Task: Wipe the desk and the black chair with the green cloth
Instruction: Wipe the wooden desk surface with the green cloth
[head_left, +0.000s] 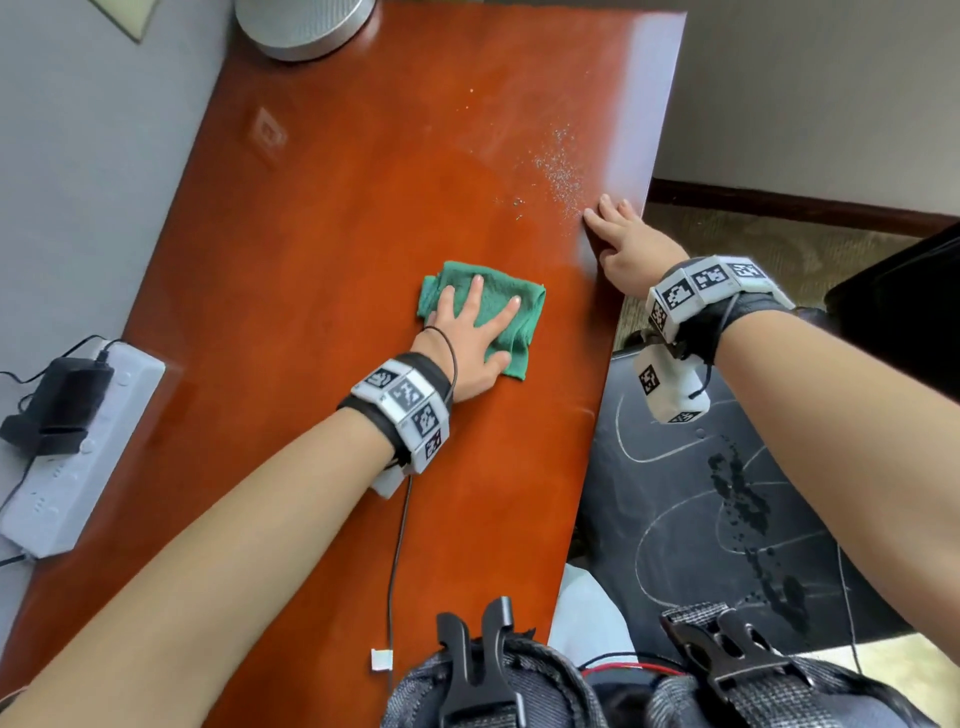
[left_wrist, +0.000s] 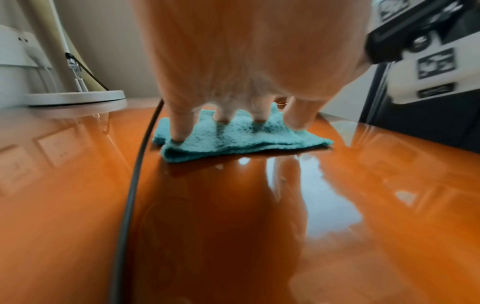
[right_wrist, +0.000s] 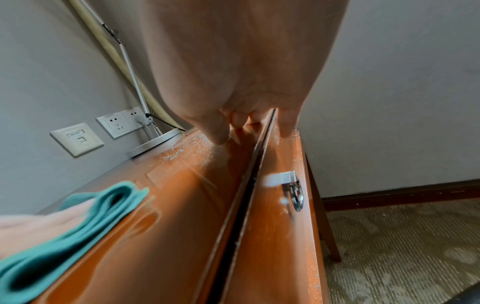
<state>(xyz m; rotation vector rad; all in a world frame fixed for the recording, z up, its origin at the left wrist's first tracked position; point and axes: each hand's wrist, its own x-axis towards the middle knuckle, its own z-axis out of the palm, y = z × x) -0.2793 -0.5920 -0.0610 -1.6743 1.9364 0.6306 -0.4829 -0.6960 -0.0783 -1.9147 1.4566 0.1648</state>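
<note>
Green cloth (head_left: 501, 306) sits mid-surface on the glossy red-brown desk (head_left: 322, 218), folded into a thick pad, under the left hand (head_left: 467, 332). Left fingers (left_wrist: 182, 127) are spread and straight, pressing down flat, not gripping. Right hand (head_left: 626, 244) rests at the far edge of the surface, fingers (right_wrist: 215, 129) mostly straight on top with at least one over the lip; holding nothing, looks like bracing. My read on handling: the cloth is soft, light terry, no stiffness, so it will bunch or unfold if pushed from one corner. Best control is a flat palm over the centre of the fold, or pinch the folded edge to lift. The surface is slick lacquer, so the cloth should slide easily and needs downward pressure to pick up grit. Pale crumbs (head_left: 558, 166) lie between the cloth and the right hand, near the edge, so they could get swept off onto the floor. View differences: head view alone shows the black chair (head_left: 727, 509) with chalky scribbles on its seat, plus the power strip (head_left: 78, 452) at left. Left wrist shows fingertip contact on the cloth pile and the lamp base (left_wrist: 75, 98). Right wrist shows the drawer front with its metal pull (right_wrist: 293, 191) under the edge, and the wall sockets (right_wrist: 122, 121), hidden from the head.
</note>
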